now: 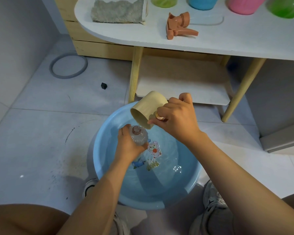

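Note:
My left hand [128, 146] grips a clear plastic bottle [139, 137] with an orange-brown neck, held upright over a blue basin [105, 145] of water on the floor. My right hand [178, 118] holds a beige cup [147, 108] by its handle, tipped with its mouth down toward the bottle's opening. A thin stream of water runs from the cup's rim into the bottle neck. The cup's handle is mostly hidden under my fingers. Cartoon stickers show on the basin's bottom.
A white oval table [244, 38] stands behind the basin, bearing an orange spray-trigger head [178, 25], a grey cloth [118, 11] and coloured cups at the far edge. Its lower shelf [182, 85] and wooden legs are close. A grey ring [68, 66] and small black object [103, 86] lie on the floor.

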Demonstrator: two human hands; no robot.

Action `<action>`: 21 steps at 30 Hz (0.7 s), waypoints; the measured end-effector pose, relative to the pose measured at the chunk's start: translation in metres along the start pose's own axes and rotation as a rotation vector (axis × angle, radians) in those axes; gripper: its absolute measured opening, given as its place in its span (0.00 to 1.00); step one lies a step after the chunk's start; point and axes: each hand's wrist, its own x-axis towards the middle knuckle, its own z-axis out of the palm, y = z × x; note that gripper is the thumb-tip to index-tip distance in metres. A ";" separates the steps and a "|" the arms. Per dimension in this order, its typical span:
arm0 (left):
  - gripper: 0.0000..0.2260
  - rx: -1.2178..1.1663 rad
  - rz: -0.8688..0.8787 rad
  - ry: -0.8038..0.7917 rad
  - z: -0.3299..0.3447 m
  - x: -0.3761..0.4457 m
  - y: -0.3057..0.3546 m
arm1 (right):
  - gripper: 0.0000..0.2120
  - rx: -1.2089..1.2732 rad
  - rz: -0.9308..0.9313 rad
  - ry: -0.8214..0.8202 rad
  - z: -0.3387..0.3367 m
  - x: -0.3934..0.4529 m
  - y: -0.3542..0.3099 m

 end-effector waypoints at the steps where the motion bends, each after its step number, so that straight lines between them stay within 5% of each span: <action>1: 0.38 -0.003 -0.003 0.002 0.000 -0.001 0.001 | 0.21 0.003 0.005 -0.002 0.000 0.000 0.000; 10: 0.46 -0.092 -0.046 0.010 -0.002 -0.006 0.003 | 0.23 -0.002 0.344 -0.077 0.005 -0.008 0.011; 15: 0.42 -0.105 -0.076 0.036 -0.003 -0.005 0.001 | 0.22 -0.080 0.597 -0.410 0.015 -0.027 0.030; 21: 0.39 -0.161 -0.084 0.072 -0.008 -0.003 -0.004 | 0.21 -0.172 0.623 -0.618 0.038 -0.059 0.031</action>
